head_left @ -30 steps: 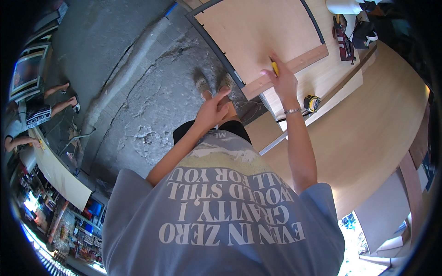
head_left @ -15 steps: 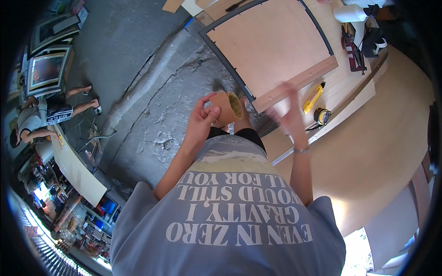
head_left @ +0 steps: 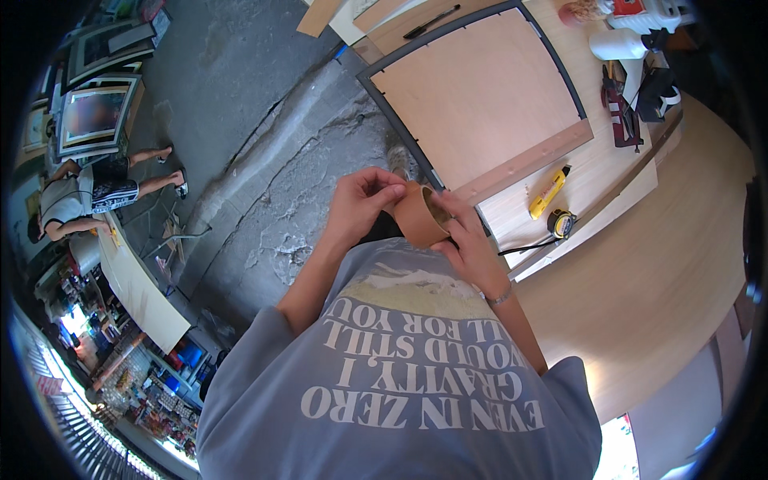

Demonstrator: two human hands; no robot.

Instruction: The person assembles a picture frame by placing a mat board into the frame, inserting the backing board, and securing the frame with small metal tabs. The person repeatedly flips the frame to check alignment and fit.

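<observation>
A roll of brown packing tape is held in front of my shirt, between my two hands. My right hand is closed around its right side, fingers at the hollow core. At its left edge my left hand pinches with thumb and forefinger, seemingly at the tape's end; the fingertips partly hide it. Just beyond the roll lies a dark-edged picture frame, its brown backing board facing up. One strip of brown tape runs along the frame's near edge.
Right of the frame, a yellow utility knife and a tape measure lie on the wooden table. Farther back are a white bottle and a dark red tool. Another person leans over a board at left.
My right hand has come left from beside the frame's taped edge and now grips the roll. My left hand has shifted slightly right and pinches the roll's left edge.
</observation>
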